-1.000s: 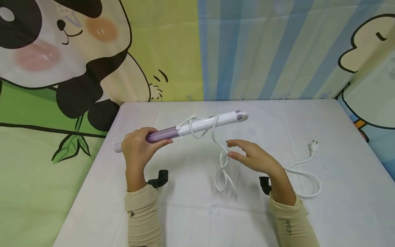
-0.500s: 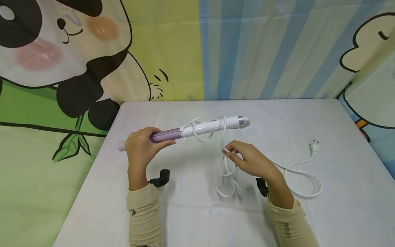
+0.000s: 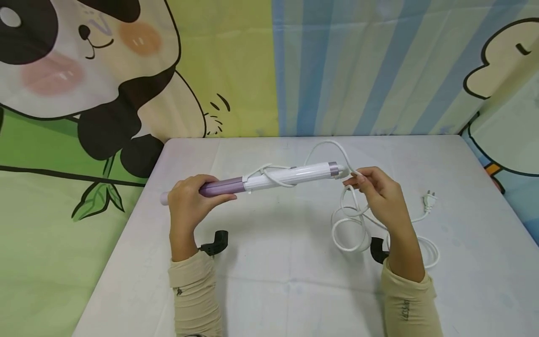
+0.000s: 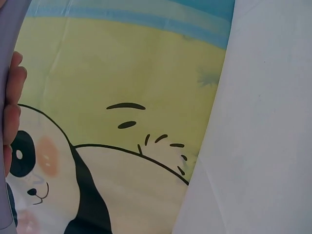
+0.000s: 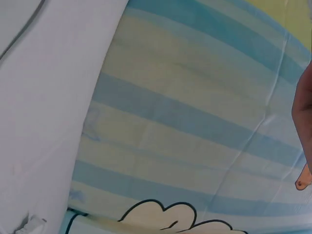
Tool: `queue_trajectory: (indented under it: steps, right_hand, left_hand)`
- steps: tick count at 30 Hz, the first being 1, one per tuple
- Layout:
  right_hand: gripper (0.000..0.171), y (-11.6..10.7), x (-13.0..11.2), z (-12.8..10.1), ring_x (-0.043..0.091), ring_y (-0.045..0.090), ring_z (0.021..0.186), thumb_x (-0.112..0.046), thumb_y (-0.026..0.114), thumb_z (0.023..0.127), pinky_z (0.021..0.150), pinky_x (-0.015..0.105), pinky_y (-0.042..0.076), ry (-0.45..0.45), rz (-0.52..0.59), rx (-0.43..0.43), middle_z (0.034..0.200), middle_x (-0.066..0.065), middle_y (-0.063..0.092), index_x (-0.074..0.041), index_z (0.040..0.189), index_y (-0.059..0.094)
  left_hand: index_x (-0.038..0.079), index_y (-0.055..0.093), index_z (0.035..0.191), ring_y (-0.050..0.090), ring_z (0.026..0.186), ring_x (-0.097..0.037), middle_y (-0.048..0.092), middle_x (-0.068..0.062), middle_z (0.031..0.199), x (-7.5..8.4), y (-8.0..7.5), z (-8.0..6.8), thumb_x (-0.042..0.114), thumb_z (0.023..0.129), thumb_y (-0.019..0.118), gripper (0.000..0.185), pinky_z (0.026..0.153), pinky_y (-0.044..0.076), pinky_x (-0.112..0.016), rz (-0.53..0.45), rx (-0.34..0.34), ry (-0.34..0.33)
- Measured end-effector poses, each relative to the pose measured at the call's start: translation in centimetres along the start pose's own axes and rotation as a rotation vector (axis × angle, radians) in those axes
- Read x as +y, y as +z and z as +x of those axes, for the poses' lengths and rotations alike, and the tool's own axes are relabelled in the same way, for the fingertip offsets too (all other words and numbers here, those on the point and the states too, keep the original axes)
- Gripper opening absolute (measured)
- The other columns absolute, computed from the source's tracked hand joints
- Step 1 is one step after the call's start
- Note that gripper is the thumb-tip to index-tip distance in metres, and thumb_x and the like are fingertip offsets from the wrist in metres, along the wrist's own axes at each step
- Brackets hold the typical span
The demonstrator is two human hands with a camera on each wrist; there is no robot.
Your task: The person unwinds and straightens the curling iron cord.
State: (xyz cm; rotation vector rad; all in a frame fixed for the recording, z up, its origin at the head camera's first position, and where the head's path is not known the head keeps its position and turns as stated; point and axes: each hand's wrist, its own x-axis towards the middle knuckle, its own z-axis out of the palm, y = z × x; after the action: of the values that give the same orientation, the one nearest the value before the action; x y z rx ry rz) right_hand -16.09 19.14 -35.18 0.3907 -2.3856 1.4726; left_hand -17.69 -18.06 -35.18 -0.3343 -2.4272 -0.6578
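The left hand (image 3: 187, 199) grips the curling iron's (image 3: 269, 179) purple handle above mid-worktop (image 3: 269, 290); the right hand (image 3: 381, 194) pinches the cord (image 3: 349, 224) by its tip, where slack loops may snag or slip off

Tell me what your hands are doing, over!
Left hand grips curler handle. Right hand pinches cord by the tip, one loop over barrel. Plug lies on table.
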Motion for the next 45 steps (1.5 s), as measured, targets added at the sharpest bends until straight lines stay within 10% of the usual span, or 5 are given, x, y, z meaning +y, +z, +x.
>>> queue_trajectory:
  steps: [9,15,24,34,45]
  right_hand:
    - [0.026,-0.9,1.9,0.5,0.012,0.064,0.078,-0.022,0.041,0.098,0.075,0.028,0.049,0.266,-0.163,-0.320,0.084,0.004,0.070,-0.002,0.108,0.053]
    - [0.013,-0.6,2.0,0.2,0.014,0.058,0.078,-0.012,0.047,0.095,0.070,0.028,0.046,0.153,-0.247,-0.648,0.084,0.000,0.066,-0.010,0.097,0.060]
    - [0.012,-0.6,0.2,-0.3,0.011,0.060,0.080,-0.013,0.047,0.095,0.071,0.024,0.046,0.006,-0.152,-0.771,0.089,-0.002,0.068,-0.013,0.098,0.059]
    - [0.010,-0.5,-0.2,0.3,0.016,0.065,0.093,0.010,0.038,0.092,0.080,0.026,0.050,-0.406,0.529,-0.453,0.099,0.008,0.067,0.012,0.093,0.048]
    - [0.015,-1.4,1.5,0.4,0.016,0.065,0.066,0.002,0.039,0.095,0.068,0.025,0.053,-0.128,0.691,0.062,0.092,0.008,0.069,0.007,0.101,0.052]
  left_hand:
    - [0.003,0.069,0.083,0.059,0.067,-0.027,0.069,-0.014,0.077,-0.4,-0.3,-0.1,0.030,0.043,0.092,0.053,0.063,0.037,-0.035,-0.073,0.098,-0.029]
    - [0.002,0.068,0.084,0.060,0.066,-0.030,0.068,-0.016,0.077,-0.3,0.1,0.1,0.033,0.043,0.090,0.056,0.062,0.037,-0.039,-0.014,0.214,-0.039]
    - [0.004,0.069,0.086,0.060,0.065,-0.029,0.069,-0.014,0.077,-0.4,0.6,0.3,0.046,0.049,0.086,0.059,0.062,0.038,-0.039,0.124,0.148,-0.039]
    - [0.004,0.068,0.084,0.059,0.063,-0.027,0.069,-0.012,0.076,-0.3,1.0,0.3,0.046,0.046,0.087,0.060,0.062,0.038,-0.036,0.122,0.054,0.009]
    - [0.007,0.069,0.080,0.058,0.064,-0.024,0.069,-0.009,0.076,-0.5,0.6,0.2,0.043,0.042,0.089,0.056,0.063,0.037,-0.034,-0.007,-0.007,0.087]
